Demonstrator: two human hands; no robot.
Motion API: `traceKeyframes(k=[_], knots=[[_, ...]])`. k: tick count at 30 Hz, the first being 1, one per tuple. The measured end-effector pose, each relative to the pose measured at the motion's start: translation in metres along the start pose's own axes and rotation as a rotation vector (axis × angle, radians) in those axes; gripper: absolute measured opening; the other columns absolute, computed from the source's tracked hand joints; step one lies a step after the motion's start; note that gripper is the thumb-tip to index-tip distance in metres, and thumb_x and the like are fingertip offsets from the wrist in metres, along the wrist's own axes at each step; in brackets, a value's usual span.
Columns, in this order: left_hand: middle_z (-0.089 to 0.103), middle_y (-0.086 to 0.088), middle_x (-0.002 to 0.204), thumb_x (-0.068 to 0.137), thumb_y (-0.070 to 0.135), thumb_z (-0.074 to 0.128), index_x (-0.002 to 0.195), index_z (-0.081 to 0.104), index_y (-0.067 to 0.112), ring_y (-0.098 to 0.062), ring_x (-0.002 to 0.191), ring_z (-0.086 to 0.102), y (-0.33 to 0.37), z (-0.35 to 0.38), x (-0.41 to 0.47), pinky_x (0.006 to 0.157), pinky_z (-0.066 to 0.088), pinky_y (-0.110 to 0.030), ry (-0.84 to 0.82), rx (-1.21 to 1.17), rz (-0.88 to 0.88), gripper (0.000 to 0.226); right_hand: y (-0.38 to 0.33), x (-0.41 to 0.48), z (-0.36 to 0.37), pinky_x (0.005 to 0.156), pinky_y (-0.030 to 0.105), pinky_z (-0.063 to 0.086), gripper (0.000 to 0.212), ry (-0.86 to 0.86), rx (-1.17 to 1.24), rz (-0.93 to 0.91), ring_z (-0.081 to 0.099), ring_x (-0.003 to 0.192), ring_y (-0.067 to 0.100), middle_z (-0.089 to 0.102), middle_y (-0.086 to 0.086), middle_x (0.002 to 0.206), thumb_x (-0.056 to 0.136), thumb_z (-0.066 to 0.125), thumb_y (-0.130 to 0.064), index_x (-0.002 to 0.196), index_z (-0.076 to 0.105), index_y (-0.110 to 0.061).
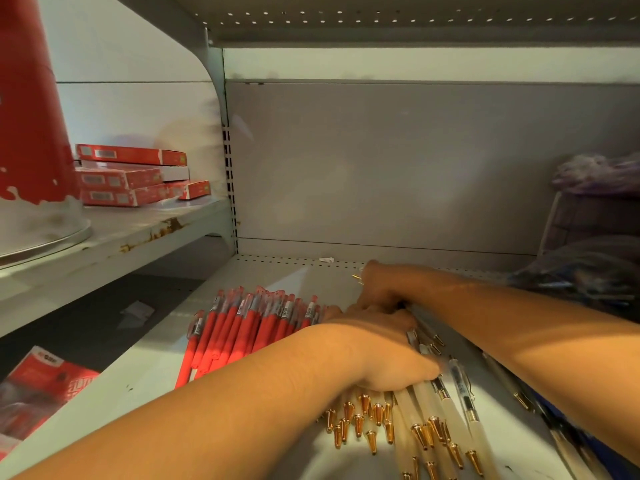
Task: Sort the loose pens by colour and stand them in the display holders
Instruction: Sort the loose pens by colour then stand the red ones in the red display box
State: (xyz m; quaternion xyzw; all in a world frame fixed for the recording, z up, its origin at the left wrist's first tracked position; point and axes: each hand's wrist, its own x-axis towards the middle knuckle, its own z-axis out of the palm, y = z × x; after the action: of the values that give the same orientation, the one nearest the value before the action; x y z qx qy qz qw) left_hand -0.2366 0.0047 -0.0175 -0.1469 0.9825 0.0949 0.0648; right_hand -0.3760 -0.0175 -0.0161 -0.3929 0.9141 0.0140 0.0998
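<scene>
A heap of red pens (242, 327) lies on the pale shelf (145, 379), tips toward me. To its right lies a bundle of white pens (426, 420) with gold tips. My left hand (388, 355) lies over the upper part of the white bundle, fingers curled round it. My right hand (377, 289) reaches in from the right just behind the left hand and grips the far ends of the same bundle; a gold tip pokes out past it. No display holder is in sight.
A higher shelf (114, 233) at left carries stacked red boxes (131, 174) and a red-and-white cone-shaped object (31, 133). A red packet (41, 389) lies lower left. Dark pens (540, 410) and a blurred purple-topped container (595, 202) sit at right.
</scene>
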Motion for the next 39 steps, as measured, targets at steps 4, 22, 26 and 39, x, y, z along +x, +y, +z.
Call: traceKeyframes(k=[4,22,26,39], knots=[[0.049,-0.003,0.122,0.097,0.062,0.033,0.146,0.039,0.026,-0.021,0.102,0.043,0.002,-0.005,-0.002,0.081,0.032,-0.036,-0.071,-0.021,0.04,0.061,0.018,0.008,-0.003,0.068,0.036,0.055,0.047,0.049,0.081,-0.026,0.067,0.088,0.027,0.066,0.016,0.103,0.089,0.065,-0.021,0.123,0.039,-0.001],[0.044,-0.002,0.145,0.093,0.069,0.036,0.15,0.021,0.038,-0.022,0.113,0.05,-0.001,-0.007,-0.002,0.087,0.041,-0.039,-0.089,-0.008,0.035,0.067,0.072,-0.076,-0.024,0.052,0.027,0.051,0.01,-0.084,0.805,-0.018,0.054,0.06,0.017,0.054,0.009,0.077,0.089,0.061,-0.004,0.095,0.053,-0.006],[0.048,0.0,0.141,0.094,0.07,0.034,0.152,0.019,0.039,-0.017,0.102,0.052,-0.001,-0.008,-0.002,0.08,0.04,-0.032,-0.098,-0.034,0.049,0.067,0.081,-0.116,-0.003,0.043,0.025,0.049,0.009,-0.256,0.915,-0.002,0.06,0.046,0.016,0.061,0.006,0.054,0.088,0.055,0.005,0.092,0.053,-0.003],[0.043,0.003,0.149,0.095,0.065,0.034,0.146,0.027,0.041,-0.022,0.124,0.048,0.004,-0.006,0.002,0.104,0.038,-0.043,0.144,-0.088,0.025,0.057,0.096,-0.177,0.005,0.085,0.031,0.059,0.016,-0.09,0.996,-0.026,0.066,0.092,0.018,0.061,0.013,0.103,0.09,0.06,-0.002,0.104,0.057,-0.008]])
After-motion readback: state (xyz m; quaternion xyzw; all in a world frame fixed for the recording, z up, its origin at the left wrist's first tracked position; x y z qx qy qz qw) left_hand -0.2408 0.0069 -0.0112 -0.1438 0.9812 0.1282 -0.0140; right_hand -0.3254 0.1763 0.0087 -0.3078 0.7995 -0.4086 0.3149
